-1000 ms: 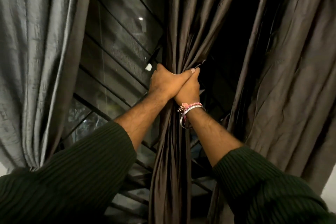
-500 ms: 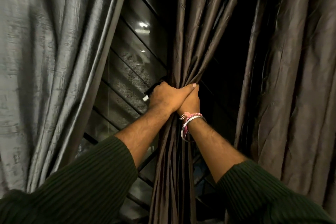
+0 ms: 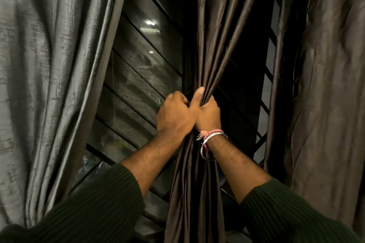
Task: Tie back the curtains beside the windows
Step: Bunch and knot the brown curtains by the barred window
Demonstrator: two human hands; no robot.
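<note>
Brown satin, gathered into a tight rope, fills the middle of the view: the centre curtain (image 3: 199, 183) hangs bunched in front of the window (image 3: 138, 77), between a grey curtain (image 3: 49, 85) on the left and another brown curtain (image 3: 331, 104) on the right. Both hands are clamped on the bunch at the same height, touching each other. The right hand (image 3: 209, 116) wraps the folds with its thumb pointing up along the cloth. The left hand (image 3: 175, 118) is curled against the bunch's left side. Half a second ago the left fingers lay over the right hand; now they have drawn back into a fist beside it, leaving the right thumb bare. A metal bangle (image 3: 212, 144) and pink thread ring the right wrist. Dark green ribbed sleeves (image 3: 94, 209) cover both forearms.
</note>
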